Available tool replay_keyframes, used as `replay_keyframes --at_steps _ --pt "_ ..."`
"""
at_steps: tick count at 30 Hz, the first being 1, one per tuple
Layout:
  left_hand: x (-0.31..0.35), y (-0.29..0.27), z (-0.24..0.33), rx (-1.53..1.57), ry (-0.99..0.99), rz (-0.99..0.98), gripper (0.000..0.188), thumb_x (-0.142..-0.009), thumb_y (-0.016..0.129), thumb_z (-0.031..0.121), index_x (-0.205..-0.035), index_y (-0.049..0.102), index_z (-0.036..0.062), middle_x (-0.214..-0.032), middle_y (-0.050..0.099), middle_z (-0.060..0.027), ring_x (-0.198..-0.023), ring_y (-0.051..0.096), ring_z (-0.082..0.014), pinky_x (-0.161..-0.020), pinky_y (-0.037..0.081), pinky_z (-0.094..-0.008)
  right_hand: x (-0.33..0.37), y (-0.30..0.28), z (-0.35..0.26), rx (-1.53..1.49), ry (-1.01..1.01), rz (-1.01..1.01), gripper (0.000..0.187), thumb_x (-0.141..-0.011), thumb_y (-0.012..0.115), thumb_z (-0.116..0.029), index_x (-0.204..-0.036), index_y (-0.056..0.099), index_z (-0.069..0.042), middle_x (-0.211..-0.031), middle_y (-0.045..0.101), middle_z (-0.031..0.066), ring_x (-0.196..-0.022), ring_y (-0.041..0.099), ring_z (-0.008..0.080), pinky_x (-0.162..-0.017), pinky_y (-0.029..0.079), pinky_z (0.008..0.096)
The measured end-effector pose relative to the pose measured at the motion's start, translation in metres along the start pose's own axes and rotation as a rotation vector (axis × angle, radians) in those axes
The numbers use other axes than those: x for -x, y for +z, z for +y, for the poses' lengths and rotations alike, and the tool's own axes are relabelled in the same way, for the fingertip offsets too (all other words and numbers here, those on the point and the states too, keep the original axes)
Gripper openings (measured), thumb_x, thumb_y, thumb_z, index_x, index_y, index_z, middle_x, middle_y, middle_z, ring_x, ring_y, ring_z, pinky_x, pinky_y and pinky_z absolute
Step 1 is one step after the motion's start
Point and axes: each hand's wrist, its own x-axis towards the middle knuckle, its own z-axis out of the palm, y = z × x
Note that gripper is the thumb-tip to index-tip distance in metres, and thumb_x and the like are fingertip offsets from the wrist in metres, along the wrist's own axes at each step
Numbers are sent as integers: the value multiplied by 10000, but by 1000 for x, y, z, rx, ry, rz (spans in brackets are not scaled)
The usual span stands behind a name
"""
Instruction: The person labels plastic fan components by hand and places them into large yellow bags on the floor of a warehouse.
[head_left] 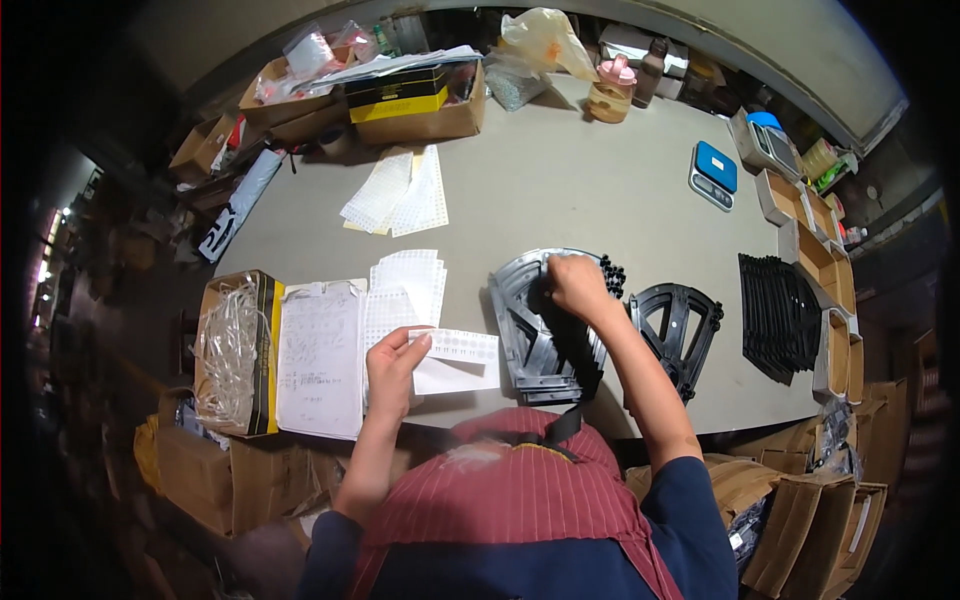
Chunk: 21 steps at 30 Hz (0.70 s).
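My left hand (393, 368) pinches a white sheet of small round stickers (462, 346) between thumb and fingers, just above the table's near edge. To its right lies a stack of dark, fan-shaped plastic frames (516, 318). My right hand (578, 285) reaches over the top of this stack, fingers curled down against its upper part. Whatever the right fingertips may hold is hidden beneath the hand. A second group of black fan-shaped frames (683, 305) sits beside my right forearm. More sticker sheets (412, 272) lie beyond my left hand.
Left are an open notebook (322, 350) and a box of clear plastic strips (232, 350). Further sticker sheets (420, 195) lie farther back. A blue-topped scale (714, 170), black parts (775, 312) and small cardboard trays (815, 255) are right. Boxes (420, 115) and a pink-lidded jar (610, 92) line the back.
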Motion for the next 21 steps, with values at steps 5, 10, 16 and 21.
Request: replay_keyframes --at_steps 5,10,16,21 --pt "3 -7 -8 27 -34 34 225 -988 667 81 -1150 688 -75 -1026 747 -133 -907 692 -135 -818 535 -248 9 -6 -7 3 236 73 343 -816 754 -292 -951 621 -6 -730 705 181 -693 705 396 -612 559 494" --pt "-9 10 -9 63 9 14 228 -989 662 71 -1160 680 -78 -1039 742 -143 -919 692 -145 -831 536 -254 28 2 -38 -71 252 -20 506 -882 717 -369 -1093 512 43 -719 686 223 -687 692 411 -597 543 512" --pt "-7 14 6 49 60 -3 224 -989 663 70 -1156 676 -79 -1009 749 -160 -881 700 -144 -809 544 -252 57 -88 -33 -22 429 178 492 -876 709 -329 -1222 540 -23 -840 716 173 -783 704 387 -654 544 498" --pt "-12 18 -5 -40 -52 -96 200 -966 678 30 -1145 680 -61 -997 752 -129 -879 698 -128 -788 545 -234 128 -75 47 200 691 64 419 -869 703 -302 -1156 622 -8 -813 718 176 -798 710 375 -680 554 488"
